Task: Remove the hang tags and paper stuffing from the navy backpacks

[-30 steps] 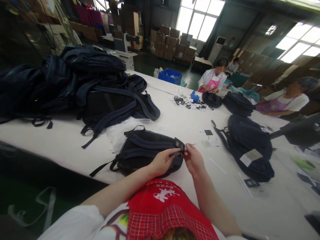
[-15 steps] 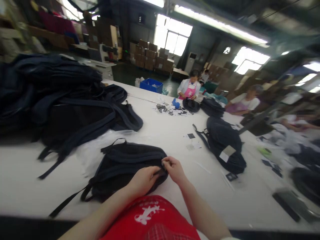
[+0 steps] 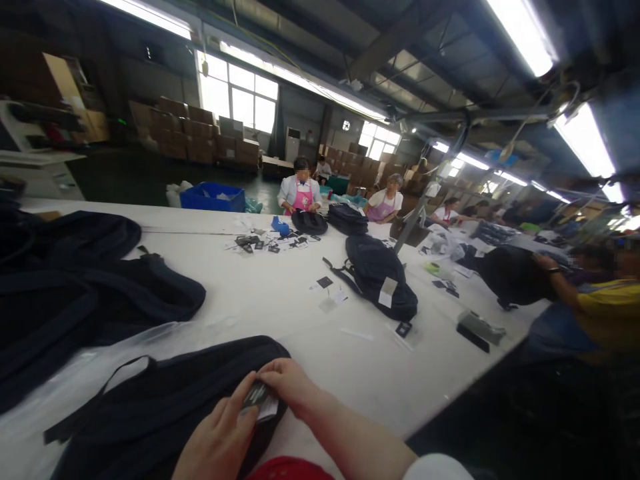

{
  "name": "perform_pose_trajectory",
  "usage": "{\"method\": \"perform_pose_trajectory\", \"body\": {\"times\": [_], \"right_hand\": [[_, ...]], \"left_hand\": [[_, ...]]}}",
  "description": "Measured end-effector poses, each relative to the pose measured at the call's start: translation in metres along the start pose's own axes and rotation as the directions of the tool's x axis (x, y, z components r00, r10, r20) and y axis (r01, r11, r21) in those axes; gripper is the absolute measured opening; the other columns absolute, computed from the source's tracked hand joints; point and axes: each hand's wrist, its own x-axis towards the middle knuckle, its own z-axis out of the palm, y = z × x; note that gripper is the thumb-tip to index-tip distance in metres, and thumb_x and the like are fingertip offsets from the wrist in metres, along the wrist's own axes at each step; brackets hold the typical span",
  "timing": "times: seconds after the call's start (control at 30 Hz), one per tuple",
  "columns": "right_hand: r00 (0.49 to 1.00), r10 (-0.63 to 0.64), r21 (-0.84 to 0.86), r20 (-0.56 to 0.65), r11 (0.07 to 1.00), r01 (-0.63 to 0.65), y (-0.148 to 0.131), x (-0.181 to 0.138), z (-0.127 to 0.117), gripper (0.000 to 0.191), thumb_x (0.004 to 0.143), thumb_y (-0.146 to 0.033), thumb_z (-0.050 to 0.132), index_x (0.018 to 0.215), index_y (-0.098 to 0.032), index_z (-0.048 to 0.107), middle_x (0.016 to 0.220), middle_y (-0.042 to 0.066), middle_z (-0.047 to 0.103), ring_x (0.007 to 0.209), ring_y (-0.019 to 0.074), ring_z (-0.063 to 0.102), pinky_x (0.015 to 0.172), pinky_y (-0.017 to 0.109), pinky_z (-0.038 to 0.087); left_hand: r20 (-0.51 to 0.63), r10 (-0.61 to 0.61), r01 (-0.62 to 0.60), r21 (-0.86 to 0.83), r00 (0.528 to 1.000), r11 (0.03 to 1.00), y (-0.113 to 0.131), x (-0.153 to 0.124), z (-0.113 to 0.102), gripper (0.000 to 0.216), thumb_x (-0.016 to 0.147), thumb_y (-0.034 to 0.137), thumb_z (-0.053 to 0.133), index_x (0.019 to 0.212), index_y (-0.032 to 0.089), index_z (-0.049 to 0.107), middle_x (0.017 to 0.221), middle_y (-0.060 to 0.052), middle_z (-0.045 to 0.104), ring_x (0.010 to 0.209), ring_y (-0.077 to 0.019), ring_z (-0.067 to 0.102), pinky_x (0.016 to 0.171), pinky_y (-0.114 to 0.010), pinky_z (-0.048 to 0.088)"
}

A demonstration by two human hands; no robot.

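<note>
Slanting lengthwise away rightward, nearest backpack (image 3: 163,407)

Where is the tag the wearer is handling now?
In the head view, the tag is low, left of centre, held by the left hand beside the right hand, over the near backpack.

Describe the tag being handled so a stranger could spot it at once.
Start at the long white table and find the dark backpack at its near side. Over that, the left hand grips the tag, with the right hand at its upper edge. It is dark with pale print and, unlike the loose tags farther up the table, held in a hand.
</note>
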Motion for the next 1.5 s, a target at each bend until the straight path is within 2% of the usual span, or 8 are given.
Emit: {"method": "perform_pose_trajectory", "body": {"times": [0.23,0.53,0.8,0.93,1.03,1.13,1.33,1.5], "right_hand": [[0.983,0.025,-0.18,0.184,0.984,0.008,0.005,-0.001,-0.012,0.028,0.076,-0.046,0.062,0.078,-0.018,0.067,0.055,-0.005,0.054,0.048,0.0075,0.042,0.052,0.023,0.034],[0.97,-0.104,-0.345,0.219,0.922,0.176,-0.026,0.001,-0.047,0.043,0.083,-0.06,0.05,0.089,-0.018,0.058,0.055,-0.006,0.048,0.051,0.0107,0.047,0.056,0.026,0.043],[0.821,0.105,-0.682,0.561,0.622,0.386,-0.056,-0.017,-0.056,0.031,0.089,-0.046,0.051,0.079,-0.018,0.063,0.062,0.0,0.061,0.058,0.0137,0.053,0.059,0.027,0.041],[0.634,0.035,-0.288,0.773,0.909,0.301,-0.061,-0.02,-0.056,0.027,0.084,-0.04,0.059,0.092,-0.017,0.071,0.072,0.005,0.07,0.071,0.0181,0.062,0.074,0.034,0.047],[0.817,-0.216,0.167,0.534,0.975,0.149,-0.047,-0.013,-0.042,0.026,0.079,-0.035,0.065,0.103,-0.025,0.069,0.094,0.004,0.072,0.069,0.0138,0.059,0.064,0.028,0.05],[0.913,-0.171,0.25,0.37,0.965,0.08,-0.033,-0.002,-0.021,0.033,0.075,-0.031,0.07,0.108,-0.032,0.066,0.117,0.002,0.067,0.055,0.0072,0.047,0.036,0.016,0.029],[0.861,-0.25,0.173,0.442,0.966,0.192,-0.043,0.013,-0.01,0.062,0.082,-0.07,0.044,0.133,-0.034,0.049,0.14,0.009,0.05,0.054,0.0071,0.051,0.031,0.018,0.023],[0.891,-0.324,-0.221,0.317,0.888,0.402,-0.063,0.027,-0.063,0.07,0.086,-0.065,0.04,0.146,-0.031,0.03,0.138,0.013,0.051,0.054,0.0095,0.058,0.036,0.021,0.034]], "left_hand": [[0.146,-0.047,0.064,-0.111,0.988,0.992,0.001,0.007,-0.008,0.027,0.089,0.02,0.044,0.09,0.023,0.071,0.085,-0.005,0.07,0.081,-0.0245,0.063,0.079,-0.038,0.049],[0.323,-0.187,0.26,-0.2,0.928,0.945,0.005,0.018,-0.029,0.03,0.084,0.021,0.059,0.114,0.023,0.062,0.099,-0.005,0.071,0.091,-0.0215,0.063,0.081,-0.031,0.047],[0.319,-0.336,0.436,-0.332,0.886,0.836,-0.026,0.01,-0.033,0.023,0.081,0.035,0.062,0.1,0.023,0.067,0.089,-0.002,0.07,0.083,-0.02,0.064,0.075,-0.028,0.046],[0.357,-0.348,0.495,-0.535,0.867,0.685,-0.039,0.008,-0.034,0.019,0.079,0.033,0.065,0.093,0.021,0.067,0.086,0.0,0.07,0.079,-0.0163,0.062,0.071,-0.024,0.045],[0.345,-0.29,0.451,-0.673,0.893,0.587,-0.034,0.014,-0.034,0.02,0.077,0.034,0.066,0.09,0.017,0.065,0.084,0.0,0.069,0.078,-0.0154,0.062,0.071,-0.024,0.046],[0.313,-0.245,0.397,-0.714,0.918,0.577,-0.029,0.02,-0.032,0.02,0.077,0.033,0.067,0.087,0.016,0.064,0.082,0.0,0.068,0.077,-0.0153,0.061,0.071,-0.024,0.047],[0.273,-0.425,0.493,-0.641,0.863,0.588,-0.052,0.022,-0.026,0.031,0.075,0.037,0.069,0.1,0.018,0.066,0.091,-0.002,0.071,0.085,-0.0179,0.064,0.079,-0.028,0.049],[0.085,-0.658,0.606,-0.49,0.748,0.626,-0.08,0.02,-0.016,0.041,0.079,0.044,0.065,0.113,0.02,0.062,0.094,-0.003,0.073,0.094,-0.021,0.065,0.091,-0.034,0.046]]}}
